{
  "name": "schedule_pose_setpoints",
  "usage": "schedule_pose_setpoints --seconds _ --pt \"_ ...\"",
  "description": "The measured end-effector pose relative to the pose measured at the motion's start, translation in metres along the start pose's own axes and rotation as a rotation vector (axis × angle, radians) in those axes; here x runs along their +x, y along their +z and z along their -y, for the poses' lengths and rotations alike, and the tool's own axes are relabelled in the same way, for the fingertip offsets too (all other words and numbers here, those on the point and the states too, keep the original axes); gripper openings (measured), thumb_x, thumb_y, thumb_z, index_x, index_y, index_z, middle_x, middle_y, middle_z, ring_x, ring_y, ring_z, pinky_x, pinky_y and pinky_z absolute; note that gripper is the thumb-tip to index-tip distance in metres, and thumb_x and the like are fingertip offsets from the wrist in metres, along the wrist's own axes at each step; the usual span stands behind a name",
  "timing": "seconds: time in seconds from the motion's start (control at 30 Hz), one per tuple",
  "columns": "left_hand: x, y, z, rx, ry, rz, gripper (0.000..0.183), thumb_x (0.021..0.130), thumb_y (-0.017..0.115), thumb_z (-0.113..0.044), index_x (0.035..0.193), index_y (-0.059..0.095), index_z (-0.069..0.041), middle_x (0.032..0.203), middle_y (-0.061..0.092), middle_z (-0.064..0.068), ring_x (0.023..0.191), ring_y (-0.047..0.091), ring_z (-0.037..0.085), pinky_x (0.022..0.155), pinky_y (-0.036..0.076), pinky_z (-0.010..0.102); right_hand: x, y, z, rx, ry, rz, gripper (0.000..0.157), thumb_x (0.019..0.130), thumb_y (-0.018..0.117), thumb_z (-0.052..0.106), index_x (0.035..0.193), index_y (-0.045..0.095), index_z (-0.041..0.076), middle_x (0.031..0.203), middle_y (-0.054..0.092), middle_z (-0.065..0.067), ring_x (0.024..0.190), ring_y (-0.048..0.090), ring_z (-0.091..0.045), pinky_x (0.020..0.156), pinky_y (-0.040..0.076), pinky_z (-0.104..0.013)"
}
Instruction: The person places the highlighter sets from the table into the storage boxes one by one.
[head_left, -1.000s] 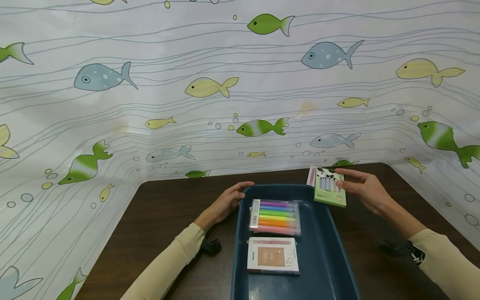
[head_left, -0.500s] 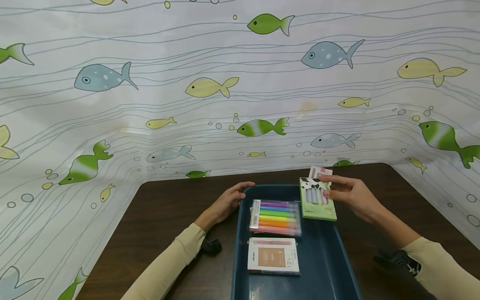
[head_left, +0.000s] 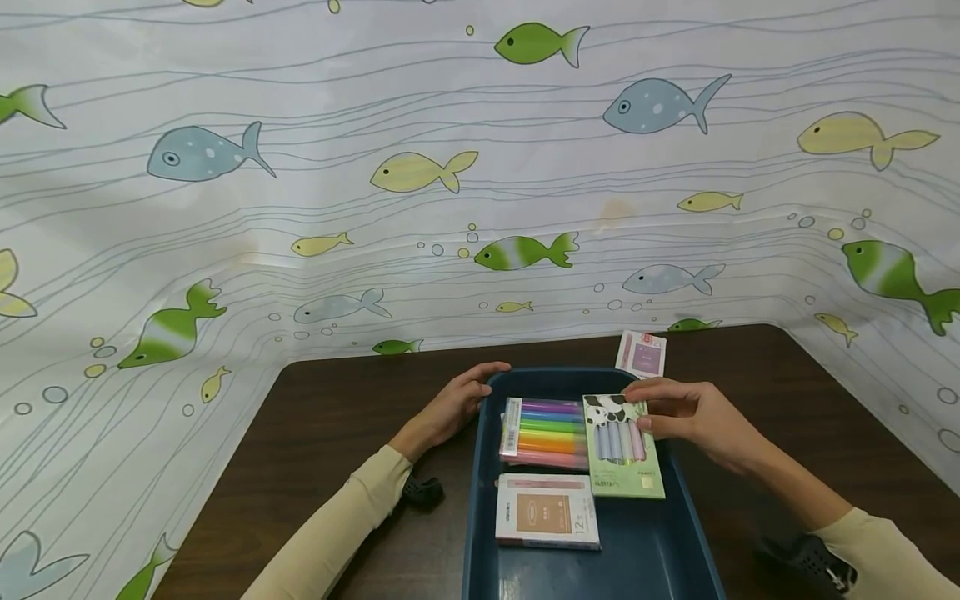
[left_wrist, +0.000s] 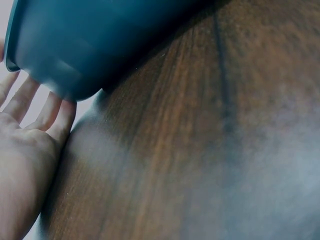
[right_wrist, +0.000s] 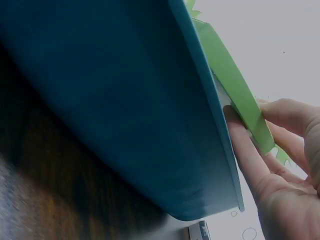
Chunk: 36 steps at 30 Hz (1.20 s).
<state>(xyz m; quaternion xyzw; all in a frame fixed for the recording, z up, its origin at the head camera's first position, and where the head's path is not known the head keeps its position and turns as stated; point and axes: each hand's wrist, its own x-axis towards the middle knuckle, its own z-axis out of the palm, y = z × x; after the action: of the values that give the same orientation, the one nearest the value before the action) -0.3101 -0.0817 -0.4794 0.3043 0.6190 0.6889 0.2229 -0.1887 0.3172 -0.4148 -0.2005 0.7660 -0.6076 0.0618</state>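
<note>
In the head view, my right hand (head_left: 701, 417) pinches the edge of a green box of pastel pens (head_left: 618, 483), which has a black-and-white cow-like print. The box lies tilted over the right side of a blue plastic bin (head_left: 637, 575). The right wrist view shows fingers under the green box (right_wrist: 235, 85) just outside the rim, the thumb on its other face. My left hand (head_left: 453, 408) grips the bin's far left corner. Its fingers touch the outer wall in the left wrist view. Inside the bin lie a clear pack of rainbow-coloured markers (head_left: 547, 433) and a white box (head_left: 547, 529) with a brown label.
A white-and-pink box with a purple label (head_left: 645, 354) lies on the dark wooden table (head_left: 330, 417) behind the bin's right corner. A fish-patterned sheet (head_left: 450, 217) rises behind the table and along both sides.
My right hand has brought the green box left and toward me, from beyond the rim to over the bin. The box behind it has come into view. My left hand stays put.
</note>
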Motion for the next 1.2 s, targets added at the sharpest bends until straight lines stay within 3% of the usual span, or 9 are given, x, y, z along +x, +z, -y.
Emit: schedule_pose_setpoints --seconds 0.33,0.6,0.7,0.9,1.0,1.1,1.17,1.2 --pt "0.001 0.000 0.001 -0.007 -0.002 -0.003 0.048 0.104 0.048 -0.019 0.152 0.045 -0.013 0.141 0.052 0.016 0.113 0.055 0.029 0.094 0.047 0.042 -0.018 0.007 0.009 -0.050 -0.042 0.130 0.025 0.096 0.069 0.002 0.121 0.074 0.005 0.134 0.053 -0.026 0.107 0.062 -0.038 0.082 0.057 -0.044" --pt "0.002 -0.001 0.001 -0.007 0.000 -0.006 0.049 0.104 0.047 -0.018 0.153 0.045 -0.012 0.143 0.051 0.016 0.114 0.055 0.029 0.093 0.047 0.042 -0.032 0.016 0.016 0.079 -0.102 0.262 0.021 0.097 0.063 -0.007 0.115 0.072 -0.002 0.130 0.052 -0.027 0.107 0.061 -0.037 0.080 0.056 -0.052" --pt "0.001 -0.001 0.001 -0.007 -0.002 -0.009 0.049 0.104 0.047 -0.016 0.153 0.044 -0.011 0.144 0.050 0.016 0.115 0.055 0.029 0.094 0.047 0.041 -0.036 0.018 0.019 0.064 -0.116 0.294 0.021 0.096 0.063 -0.008 0.113 0.073 0.000 0.128 0.055 -0.024 0.108 0.061 -0.031 0.077 0.057 -0.047" --pt "0.001 -0.001 0.001 -0.013 0.000 -0.002 0.049 0.104 0.047 -0.017 0.153 0.044 -0.011 0.146 0.048 0.016 0.116 0.055 0.029 0.095 0.047 0.041 -0.040 0.023 0.022 0.041 -0.230 0.366 0.026 0.095 0.061 -0.013 0.112 0.074 0.003 0.126 0.057 -0.022 0.111 0.057 -0.028 0.074 0.054 -0.040" --pt "0.001 -0.001 0.001 -0.009 0.004 -0.002 0.049 0.104 0.047 -0.017 0.153 0.043 -0.011 0.145 0.049 0.016 0.116 0.055 0.029 0.095 0.047 0.041 -0.041 0.025 0.024 0.040 -0.240 0.390 0.027 0.095 0.062 -0.013 0.111 0.074 0.005 0.125 0.057 -0.020 0.086 0.060 -0.020 0.063 0.053 -0.037" --pt "0.001 -0.002 0.001 -0.003 0.005 0.001 0.049 0.104 0.047 -0.016 0.153 0.043 -0.011 0.144 0.050 0.016 0.117 0.054 0.029 0.096 0.047 0.041 -0.042 0.028 0.028 0.009 -0.257 0.411 0.028 0.094 0.063 -0.012 0.110 0.074 0.008 0.123 0.057 -0.017 0.059 0.046 -0.014 0.046 0.044 -0.033" --pt "0.000 -0.002 0.001 -0.001 0.004 0.005 0.049 0.105 0.047 -0.016 0.153 0.043 -0.012 0.144 0.050 0.016 0.117 0.054 0.030 0.096 0.046 0.042 -0.043 0.031 0.030 -0.005 -0.263 0.423 0.029 0.094 0.063 -0.012 0.110 0.074 0.009 0.122 0.057 -0.016 0.052 0.034 -0.013 0.040 0.038 -0.031" --pt "0.000 -0.002 0.001 -0.001 0.003 0.006 0.049 0.105 0.047 -0.017 0.153 0.043 -0.012 0.144 0.050 0.016 0.117 0.054 0.030 0.097 0.046 0.042 -0.044 0.032 0.032 -0.012 -0.267 0.427 0.029 0.094 0.063 -0.012 0.110 0.074 0.010 0.121 0.056 -0.015 0.052 0.036 -0.015 0.040 0.038 -0.031"
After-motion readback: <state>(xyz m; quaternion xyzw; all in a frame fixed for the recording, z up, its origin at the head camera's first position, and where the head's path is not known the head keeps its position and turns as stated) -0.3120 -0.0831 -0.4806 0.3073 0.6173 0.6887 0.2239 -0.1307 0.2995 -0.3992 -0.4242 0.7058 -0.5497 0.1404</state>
